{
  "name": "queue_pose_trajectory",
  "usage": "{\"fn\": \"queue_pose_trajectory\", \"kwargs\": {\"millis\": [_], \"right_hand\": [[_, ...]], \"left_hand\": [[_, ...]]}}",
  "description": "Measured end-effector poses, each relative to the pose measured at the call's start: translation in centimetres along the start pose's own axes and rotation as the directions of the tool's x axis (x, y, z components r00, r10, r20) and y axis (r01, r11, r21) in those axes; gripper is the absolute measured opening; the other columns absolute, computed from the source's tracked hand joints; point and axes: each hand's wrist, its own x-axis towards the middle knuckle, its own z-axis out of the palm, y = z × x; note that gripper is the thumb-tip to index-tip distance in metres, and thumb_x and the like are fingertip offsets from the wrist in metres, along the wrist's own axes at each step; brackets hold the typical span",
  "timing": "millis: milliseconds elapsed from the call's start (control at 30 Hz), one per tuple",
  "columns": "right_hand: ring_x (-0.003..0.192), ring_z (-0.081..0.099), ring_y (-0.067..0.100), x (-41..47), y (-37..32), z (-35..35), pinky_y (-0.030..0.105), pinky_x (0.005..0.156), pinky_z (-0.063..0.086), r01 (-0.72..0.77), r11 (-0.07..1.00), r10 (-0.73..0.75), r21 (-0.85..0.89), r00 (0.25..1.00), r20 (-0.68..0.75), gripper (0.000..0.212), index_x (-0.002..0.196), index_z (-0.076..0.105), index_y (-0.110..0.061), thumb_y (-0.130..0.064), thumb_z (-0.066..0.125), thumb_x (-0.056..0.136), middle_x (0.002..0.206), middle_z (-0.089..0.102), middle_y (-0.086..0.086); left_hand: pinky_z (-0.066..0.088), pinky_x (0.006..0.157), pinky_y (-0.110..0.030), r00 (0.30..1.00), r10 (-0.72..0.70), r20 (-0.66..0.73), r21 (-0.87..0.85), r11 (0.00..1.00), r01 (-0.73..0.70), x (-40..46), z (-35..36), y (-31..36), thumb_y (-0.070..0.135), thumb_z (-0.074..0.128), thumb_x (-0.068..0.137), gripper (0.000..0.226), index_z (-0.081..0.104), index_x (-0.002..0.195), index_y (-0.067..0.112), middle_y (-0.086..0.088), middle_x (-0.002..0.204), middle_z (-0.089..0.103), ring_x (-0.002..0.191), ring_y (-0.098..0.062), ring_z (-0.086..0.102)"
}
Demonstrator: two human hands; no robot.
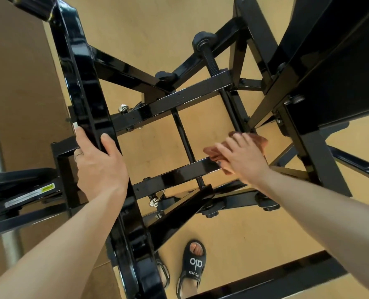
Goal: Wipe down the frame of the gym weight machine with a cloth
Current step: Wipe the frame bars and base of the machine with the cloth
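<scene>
Cloth (259, 140), reddish-brown, lies flat under my right hand (245, 157), whose fingers (226, 148) are straight and spread, pressing it onto the right end of the near black crossbar (179, 174) of the weight machine frame (88, 100). That bar's long axis runs from the cloth down and left toward my left hand (99, 162), whose fingers curl round the thick upright beam, so I judge the right hand is the one to sweep leftward. Open floor (157, 143) shows beyond the bar, but a thin rod (183, 134) crosses it partway along and a diagonal brace (179, 210) sits close on its near side.
</scene>
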Motion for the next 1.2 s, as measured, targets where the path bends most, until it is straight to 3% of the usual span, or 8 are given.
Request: {"fn": "queue_pose_trajectory", "kwargs": {"millis": [233,367,467,633,733,900,1000,1200], "right_hand": [[0.130,0.050,0.033,5.3,-13.1,-0.3,0.052,0.113,0.036,0.341,0.940,-0.341,0.005,0.940,-0.018,0.055,0.151,0.035,-0.025,-0.055,0.037,0.104,0.139,0.056,0.007],[0.128,0.050,0.031,5.5,-13.1,0.1,0.049,0.112,0.038,0.424,0.905,-0.422,0.028,0.905,-0.062,0.055,0.152,0.035,-0.027,-0.053,0.043,0.104,0.138,0.056,0.005],[0.129,0.048,0.030,3.9,-6.5,0.8,0.047,0.113,0.039,0.398,0.917,-0.396,0.012,0.915,-0.070,0.059,0.154,0.032,-0.031,-0.054,0.047,0.101,0.138,0.054,0.004],[0.136,0.043,0.028,1.3,1.6,0.0,0.047,0.117,0.035,0.220,0.974,-0.218,-0.057,0.975,0.035,0.064,0.160,0.024,-0.034,-0.055,0.032,0.100,0.145,0.049,0.003],[0.132,0.046,0.029,1.8,-1.2,-0.8,0.048,0.116,0.035,0.168,0.985,-0.168,-0.024,0.985,0.027,0.055,0.156,0.027,-0.033,-0.051,0.032,0.104,0.142,0.052,0.002],[0.120,0.054,0.031,5.4,-11.6,-0.9,0.049,0.108,0.041,0.309,0.945,-0.310,0.107,0.951,-0.002,0.045,0.145,0.043,-0.028,-0.051,0.034,0.106,0.130,0.059,0.005],[0.119,0.056,0.033,7.5,-16.5,-0.8,0.049,0.103,0.042,0.347,0.926,-0.353,0.152,0.936,0.014,0.044,0.143,0.043,-0.028,-0.051,0.037,0.106,0.130,0.060,0.007],[0.118,0.056,0.034,7.9,-16.8,-0.7,0.049,0.101,0.044,0.413,0.898,-0.418,0.152,0.908,0.005,0.045,0.145,0.039,-0.029,-0.050,0.043,0.106,0.131,0.058,0.009]], "left_hand": [[0.039,0.083,-0.037,1.000,-0.003,-0.009,0.002,1.000,0.003,0.3,0.5,-0.4,0.049,0.031,0.109,0.058,0.016,0.161,0.029,-0.014,0.142,0.049,0.116,-0.030,0.056],[0.037,0.084,-0.034,1.000,0.005,-0.008,-0.002,1.000,-0.005,0.2,0.5,-0.4,0.049,0.031,0.109,0.058,0.016,0.161,0.029,-0.013,0.143,0.049,0.118,-0.026,0.054],[0.036,0.084,-0.034,1.000,-0.001,-0.008,0.010,1.000,0.001,0.2,0.4,-0.3,0.049,0.032,0.109,0.059,0.016,0.161,0.029,-0.012,0.143,0.049,0.117,-0.026,0.054],[0.041,0.081,-0.040,1.000,-0.010,-0.009,0.019,1.000,0.011,0.0,0.2,0.0,0.049,0.031,0.108,0.059,0.016,0.161,0.029,-0.013,0.140,0.051,0.110,-0.027,0.055],[0.047,0.088,-0.046,1.000,-0.011,-0.017,0.043,0.999,0.012,0.1,0.3,0.1,0.050,0.031,0.108,0.059,0.016,0.161,0.029,-0.013,0.141,0.051,0.114,-0.031,0.057],[0.048,0.091,-0.047,1.000,-0.008,-0.023,0.073,0.997,0.009,0.2,0.4,0.0,0.050,0.030,0.108,0.059,0.014,0.161,0.029,-0.014,0.145,0.049,0.119,-0.032,0.057],[0.045,0.089,-0.044,1.000,0.004,-0.021,0.072,0.997,-0.002,0.2,0.4,0.0,0.050,0.030,0.108,0.060,0.014,0.162,0.030,-0.012,0.146,0.049,0.119,-0.030,0.056],[0.046,0.088,-0.044,1.000,0.014,-0.013,0.058,0.998,-0.013,0.2,0.2,0.0,0.050,0.032,0.108,0.060,0.014,0.161,0.031,-0.010,0.148,0.047,0.120,-0.030,0.057]]}}
